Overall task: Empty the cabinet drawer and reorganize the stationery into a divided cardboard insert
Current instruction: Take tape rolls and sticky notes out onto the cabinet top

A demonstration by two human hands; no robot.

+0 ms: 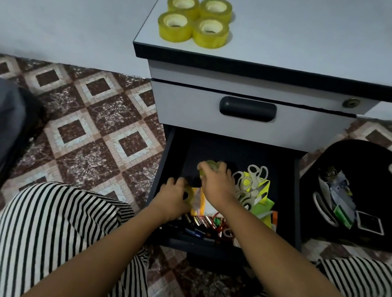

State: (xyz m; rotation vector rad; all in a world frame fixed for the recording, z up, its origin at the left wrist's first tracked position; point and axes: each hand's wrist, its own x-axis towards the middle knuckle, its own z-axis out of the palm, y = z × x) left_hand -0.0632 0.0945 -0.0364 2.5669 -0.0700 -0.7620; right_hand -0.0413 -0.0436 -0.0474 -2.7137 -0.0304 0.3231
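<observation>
**Hands.** The right hand (215, 183) is inside the open drawer (164, 169), fingers curled over a yellow-tinted tape roll (208, 166) toward the drawer's 12 o'clock end. The left hand (173, 193) is at 8 o'clock of the right hand, fingers curled round a second roll (188, 196) near the drawer's left wall. Whether either roll is clear of the drawer floor cannot be told.

**Drawer contents.** Scissors packs (252, 183), white-handled on green card, lie at 3 o'clock of the right hand. At 6 o'clock, partly under the forearms, lie what appear to be batteries (200, 222). Pens (192, 232) lie against the front wall.

**Surroundings.** At 12 o'clock, above a closed upper drawer (244, 127), four matching rolls (196, 20) stand in a square on the cabinet top (310, 38). At 3 o'clock of the cabinet, a black container (367, 160) holds papers and small items. No divided cardboard insert is in view.

**Assessment.** The emptying stage is under way and most of the stationery is in the drawer.

**Handling.**
- The rolls should be stiff and fairly light, with a smooth outer film that may slip.
- A grasp spanning the outer rim, or a finger hooked through the core, should be secure, and each roll will sit flat.
- The scissors packs have bendable card, so take them by the body, not a corner.
- The batteries are likely to roll and are best gathered together.
</observation>
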